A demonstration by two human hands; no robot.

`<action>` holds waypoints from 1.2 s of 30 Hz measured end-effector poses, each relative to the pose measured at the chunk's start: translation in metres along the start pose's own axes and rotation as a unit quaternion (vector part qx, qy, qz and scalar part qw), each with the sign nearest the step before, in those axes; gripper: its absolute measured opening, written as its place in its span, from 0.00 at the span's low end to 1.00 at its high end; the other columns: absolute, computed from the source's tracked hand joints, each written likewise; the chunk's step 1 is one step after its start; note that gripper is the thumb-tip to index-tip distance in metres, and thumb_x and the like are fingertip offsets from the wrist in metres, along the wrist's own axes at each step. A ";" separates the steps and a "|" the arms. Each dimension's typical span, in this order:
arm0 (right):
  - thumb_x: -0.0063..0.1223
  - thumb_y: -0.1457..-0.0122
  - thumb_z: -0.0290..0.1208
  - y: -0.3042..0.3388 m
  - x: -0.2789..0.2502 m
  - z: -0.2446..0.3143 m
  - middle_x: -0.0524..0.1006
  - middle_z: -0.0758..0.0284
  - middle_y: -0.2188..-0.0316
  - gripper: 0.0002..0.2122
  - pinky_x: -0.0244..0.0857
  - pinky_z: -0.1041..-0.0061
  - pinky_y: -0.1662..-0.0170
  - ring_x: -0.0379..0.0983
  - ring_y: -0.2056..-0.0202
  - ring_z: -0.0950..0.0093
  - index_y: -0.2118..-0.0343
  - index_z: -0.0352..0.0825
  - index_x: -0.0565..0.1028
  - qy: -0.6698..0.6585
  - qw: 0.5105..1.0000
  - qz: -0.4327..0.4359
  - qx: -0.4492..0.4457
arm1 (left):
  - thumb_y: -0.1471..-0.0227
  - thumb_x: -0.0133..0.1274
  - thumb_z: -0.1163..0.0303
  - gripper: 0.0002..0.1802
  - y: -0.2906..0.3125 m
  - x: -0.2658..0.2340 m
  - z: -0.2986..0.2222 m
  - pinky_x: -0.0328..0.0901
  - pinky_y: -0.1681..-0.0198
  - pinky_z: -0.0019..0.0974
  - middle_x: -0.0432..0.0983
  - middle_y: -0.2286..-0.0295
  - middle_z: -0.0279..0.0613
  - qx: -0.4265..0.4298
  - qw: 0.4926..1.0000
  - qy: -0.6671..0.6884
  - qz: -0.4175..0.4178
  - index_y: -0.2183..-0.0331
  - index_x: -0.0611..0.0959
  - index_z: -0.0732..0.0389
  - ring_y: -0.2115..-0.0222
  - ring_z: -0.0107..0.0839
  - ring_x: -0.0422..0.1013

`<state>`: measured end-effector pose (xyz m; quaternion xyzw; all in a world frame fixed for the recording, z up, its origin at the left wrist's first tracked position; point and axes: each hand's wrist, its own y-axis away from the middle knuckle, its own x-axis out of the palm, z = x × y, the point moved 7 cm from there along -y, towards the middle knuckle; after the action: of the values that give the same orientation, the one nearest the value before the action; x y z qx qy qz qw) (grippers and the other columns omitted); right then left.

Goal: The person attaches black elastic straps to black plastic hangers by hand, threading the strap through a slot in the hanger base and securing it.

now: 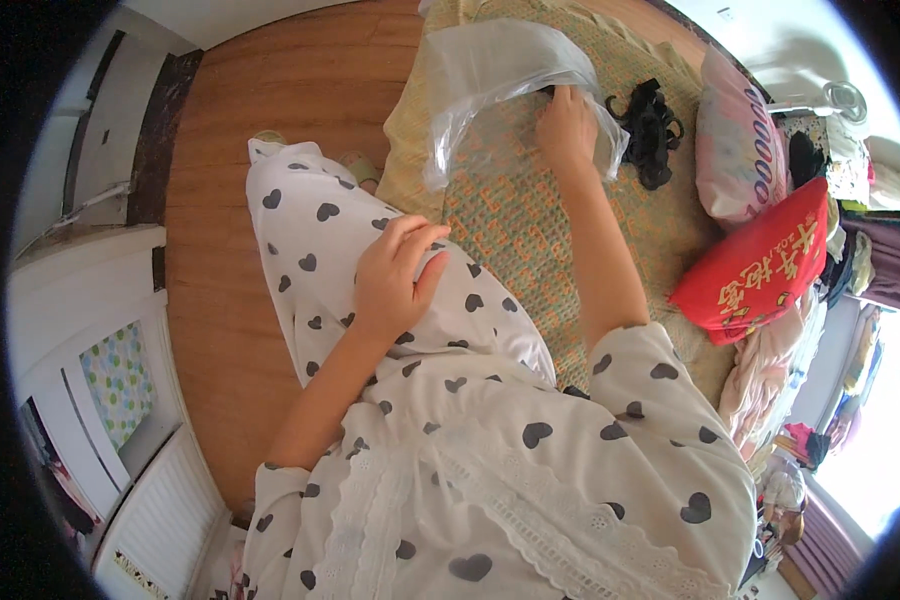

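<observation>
A clear plastic bag [515,55] lies spread on the patterned bed cover [510,240], its mouth toward me. My right hand [567,130] reaches to that mouth with its fingers curled down and closed. A bit of something dark shows at the fingertips, too small to name, and the film partly surrounds the hand. Just right of the bag lies a bundle of black straps or cords [652,135], apart from my hand. My left hand [395,275] hovers over or rests on my lap, holding nothing, its thumb apart from the loosely bent fingers.
A white-and-pink plastic package [735,140] and a red cushion [760,265] lie along the bed's right side. Behind them are a small white fan [845,102] and heaped clothes [765,375]. Wooden floor [270,90] spreads on the left, beside a white radiator [165,510].
</observation>
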<state>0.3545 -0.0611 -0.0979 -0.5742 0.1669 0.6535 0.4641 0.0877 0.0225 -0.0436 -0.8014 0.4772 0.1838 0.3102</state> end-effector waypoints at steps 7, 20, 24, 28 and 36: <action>0.48 0.52 0.26 -0.010 0.023 -0.012 0.73 0.57 0.61 0.14 0.65 0.60 0.59 0.70 0.58 0.58 0.60 0.33 0.70 0.024 0.999 0.037 -0.002 | 0.55 0.56 0.71 0.12 0.000 -0.003 -0.002 0.66 0.70 0.35 0.70 0.66 0.42 -0.007 1.000 0.008 -0.018 0.64 0.78 0.61 0.71 0.40 0.70; 0.47 0.41 0.33 0.092 -0.055 0.076 0.75 0.63 0.78 0.11 0.67 0.68 0.68 0.73 0.74 0.67 0.63 0.30 0.72 -0.486 0.803 0.341 0.054 | 0.51 0.53 0.71 0.17 -0.002 0.004 -0.010 0.65 0.66 0.31 0.71 0.63 0.40 -0.026 0.994 0.103 -0.016 0.57 0.73 0.63 0.71 0.32 0.71; 0.47 0.41 0.35 0.106 -0.065 0.120 0.74 0.63 0.72 0.12 0.64 0.72 0.63 0.69 0.69 0.75 0.65 0.28 0.74 -0.564 0.758 0.322 -0.065 | 0.45 0.48 0.69 0.15 0.001 0.025 -0.001 0.63 0.67 0.26 0.73 0.64 0.39 -0.208 0.890 0.407 0.006 0.56 0.71 0.65 0.72 0.23 0.69; 0.48 0.42 0.33 0.067 -0.023 0.094 0.72 0.65 0.59 0.11 0.65 0.74 0.61 0.70 0.64 0.74 0.68 0.29 0.76 -0.456 0.840 0.289 -0.050 | 0.43 0.44 0.68 0.18 0.019 0.025 0.010 0.65 0.67 0.23 0.74 0.69 0.37 -0.319 0.827 0.453 0.095 0.51 0.71 0.65 0.71 0.20 0.69; 0.55 0.53 0.32 -0.024 0.011 0.011 0.72 0.64 0.56 0.12 0.58 0.67 0.47 0.64 0.49 0.65 0.66 0.32 0.78 0.108 0.990 0.035 -0.086 | 0.44 0.47 0.68 0.11 0.047 0.008 0.010 0.57 0.76 0.17 0.77 0.72 0.35 -0.376 0.801 0.464 0.032 0.60 0.75 0.62 0.76 0.14 0.66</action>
<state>0.3684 -0.0358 -0.0974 -0.6732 0.1789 0.6154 0.3689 0.0503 0.0080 -0.0707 -0.8288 0.4831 -0.0347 -0.2801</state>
